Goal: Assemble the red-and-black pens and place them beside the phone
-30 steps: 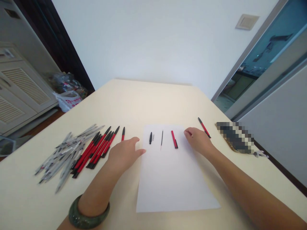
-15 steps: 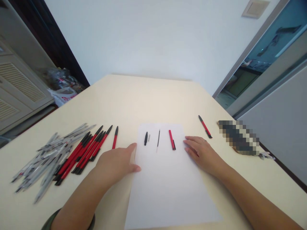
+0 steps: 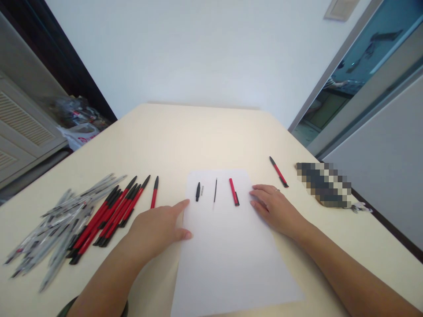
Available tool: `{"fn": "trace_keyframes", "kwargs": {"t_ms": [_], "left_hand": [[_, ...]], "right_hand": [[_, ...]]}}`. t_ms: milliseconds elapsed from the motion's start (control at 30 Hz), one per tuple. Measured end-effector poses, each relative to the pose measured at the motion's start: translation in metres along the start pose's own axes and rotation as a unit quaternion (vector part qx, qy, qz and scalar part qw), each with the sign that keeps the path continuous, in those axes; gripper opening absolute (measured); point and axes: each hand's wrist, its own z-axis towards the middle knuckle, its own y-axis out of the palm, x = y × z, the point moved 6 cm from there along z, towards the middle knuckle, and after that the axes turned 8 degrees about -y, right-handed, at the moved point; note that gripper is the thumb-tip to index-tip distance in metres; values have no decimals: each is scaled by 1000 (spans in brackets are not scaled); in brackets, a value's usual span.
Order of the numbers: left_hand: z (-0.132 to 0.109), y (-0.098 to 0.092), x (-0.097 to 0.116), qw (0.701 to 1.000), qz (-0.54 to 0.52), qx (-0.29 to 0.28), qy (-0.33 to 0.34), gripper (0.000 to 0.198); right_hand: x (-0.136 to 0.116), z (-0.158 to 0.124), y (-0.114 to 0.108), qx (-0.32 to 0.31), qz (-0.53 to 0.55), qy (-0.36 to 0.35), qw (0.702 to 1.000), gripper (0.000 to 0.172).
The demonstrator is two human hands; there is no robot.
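A white sheet of paper (image 3: 228, 259) lies on the table between my two hands. My left hand (image 3: 161, 226) rests at its left edge, thumb and index finger apart, holding nothing. At the right edge lies my right hand (image 3: 277, 209), fingers stretched out and touching the paper, also without anything in it. On the upper part of the sheet, spaced in a row, are a black pen tip section (image 3: 198, 192), a small spring (image 3: 202, 190), a thin ink refill (image 3: 215, 191) and a red pen barrel with a black clip (image 3: 234, 192).
Left of my hand, several red-and-black pens (image 3: 109, 215) lie beside a pile of clear refills or pens (image 3: 53, 229). One red pen (image 3: 154, 192) lies apart. At right are another red pen (image 3: 278, 171) and a pixelated object (image 3: 324, 185) near the table edge.
The whole view has shifted slightly left, as if my head turned a little. Both hands and the pen parts keep their places around and on the paper.
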Motion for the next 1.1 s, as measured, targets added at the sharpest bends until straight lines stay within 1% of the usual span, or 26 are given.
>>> {"fn": "trace_keyframes", "kwargs": {"t_ms": [67,200,267,333,467,633,833,1100], "left_hand": [[0,0,0,1000,-1,0,1,72],[-1,-1,2,1000,5,1,3,71],[-2,0,4,1000,9,2,5,71],[-2,0,4,1000,10,3,5,72],[-2,0,4,1000,3,5,6,73],[-3,0,2,1000,1,5,10,72],[-3,0,2,1000,5,-3,12,75],[-3,0,2,1000,-2,-1,11,73]], "right_hand": [[-2,6,-4,-14,-13,14,1000,29],[-6,20,-8,-44,-51,92,993,40],[-11,26,-4,-71,-49,127,988,43],[-16,31,4,-109,-29,144,983,43],[-20,36,17,-163,-1,160,974,37],[-12,34,20,-199,0,176,964,28],[-15,30,12,-206,-35,168,963,26],[-13,27,16,-231,34,174,957,23]]}}
